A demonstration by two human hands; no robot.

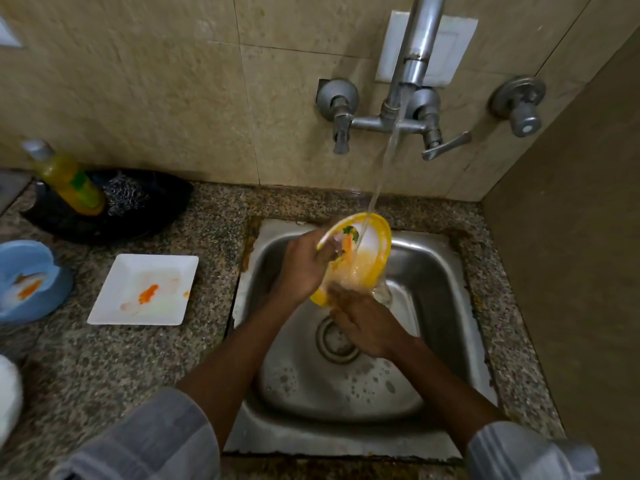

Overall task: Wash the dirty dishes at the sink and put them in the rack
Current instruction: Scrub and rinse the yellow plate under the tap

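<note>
A yellow-rimmed plate (372, 244) with a white middle and orange smears is tilted over the steel sink (433, 271), under running water from the tap (415, 64). My left hand (304, 268) grips its left edge. My right hand (363, 320) holds its lower edge, fingers on the wet face. On the counter to the left lies a white square plate (145, 289) with orange stains. A blue bowl (31, 282) with orange residue sits at the far left edge.
A black tray (166, 202) at the back left holds a yellow soap bottle (69, 181) and a steel scrubber (124, 195). Tap handles (341, 109) jut from the tiled wall. A brown wall (571, 271) bounds the right. Foam lies in the sink bottom.
</note>
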